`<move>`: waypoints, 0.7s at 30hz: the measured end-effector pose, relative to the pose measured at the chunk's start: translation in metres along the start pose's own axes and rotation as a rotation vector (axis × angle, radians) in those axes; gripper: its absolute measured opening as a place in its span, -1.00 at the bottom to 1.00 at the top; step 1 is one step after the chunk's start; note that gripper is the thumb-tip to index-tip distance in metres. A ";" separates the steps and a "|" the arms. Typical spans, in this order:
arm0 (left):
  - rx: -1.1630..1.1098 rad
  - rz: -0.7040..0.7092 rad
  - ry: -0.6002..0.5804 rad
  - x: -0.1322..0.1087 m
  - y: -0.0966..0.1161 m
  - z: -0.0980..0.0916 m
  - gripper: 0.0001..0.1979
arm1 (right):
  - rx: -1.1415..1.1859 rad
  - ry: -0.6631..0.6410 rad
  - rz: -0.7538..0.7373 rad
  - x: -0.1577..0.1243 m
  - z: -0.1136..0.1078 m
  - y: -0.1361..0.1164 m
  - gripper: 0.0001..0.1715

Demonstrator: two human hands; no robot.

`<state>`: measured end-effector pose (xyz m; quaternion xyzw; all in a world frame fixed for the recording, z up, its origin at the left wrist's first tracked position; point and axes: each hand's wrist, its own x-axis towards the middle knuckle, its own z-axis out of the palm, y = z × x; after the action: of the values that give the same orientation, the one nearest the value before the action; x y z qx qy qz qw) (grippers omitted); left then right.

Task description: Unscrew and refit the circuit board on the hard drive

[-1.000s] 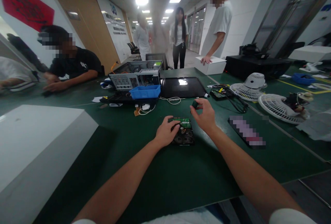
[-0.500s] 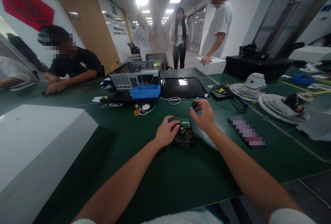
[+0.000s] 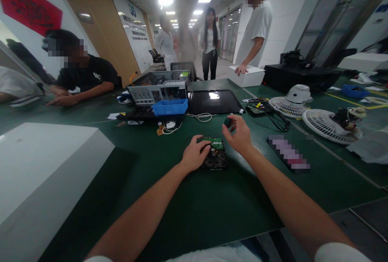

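A hard drive (image 3: 216, 159), with a green circuit board at its far end and black metal nearer me, lies flat on the green table. My left hand (image 3: 194, 155) grips it at the left side, the fingertips reaching over the board. My right hand (image 3: 238, 133) is raised just beyond the drive's far right corner. Between its thumb and fingers is the dark handle of a screwdriver (image 3: 227, 122), with a thin shaft pointing down to the board. Whether the tip touches a screw is too small to see.
Beyond the drive stand an open computer case (image 3: 157, 88), a blue tray (image 3: 170, 107) and a black panel (image 3: 216, 101). A phone (image 3: 287, 154) and fan parts (image 3: 327, 126) lie at right. A large white box (image 3: 54, 165) fills the near left. Other people are around the table.
Both hands keep almost the same place, the right one with the screwdriver over the drive. At far left, the seated person's hands have shifted slightly.
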<state>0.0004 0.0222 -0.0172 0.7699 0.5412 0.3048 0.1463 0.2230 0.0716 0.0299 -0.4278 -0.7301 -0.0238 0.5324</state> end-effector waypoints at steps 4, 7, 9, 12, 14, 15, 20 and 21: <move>0.003 0.002 0.002 0.000 -0.001 0.001 -0.67 | -0.006 -0.006 -0.020 0.001 -0.001 -0.001 -0.56; 0.002 0.000 -0.003 0.000 -0.001 0.001 -0.67 | 0.037 -0.019 -0.003 0.000 0.000 -0.001 -0.56; -0.001 0.000 -0.003 -0.001 -0.001 0.001 -0.66 | 0.078 -0.025 0.014 -0.001 0.001 -0.001 -0.54; -0.008 0.003 0.001 -0.001 0.000 0.000 -0.66 | 0.102 -0.019 0.036 -0.002 0.004 0.001 -0.51; -0.012 0.006 0.003 -0.001 0.001 0.000 -0.66 | 0.084 -0.002 0.043 -0.002 0.004 0.002 -0.50; -0.013 0.006 0.002 -0.001 0.001 0.000 -0.66 | 0.070 0.007 0.043 -0.001 0.004 0.003 -0.50; -0.012 -0.007 -0.009 0.000 0.001 -0.001 -0.65 | 0.036 0.005 0.002 -0.001 0.002 0.002 -0.52; -0.010 -0.008 -0.008 0.000 0.001 0.000 -0.66 | 0.043 -0.002 -0.005 -0.001 0.001 0.002 -0.52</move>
<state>0.0004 0.0217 -0.0166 0.7681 0.5422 0.3039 0.1538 0.2230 0.0725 0.0278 -0.4144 -0.7320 -0.0093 0.5407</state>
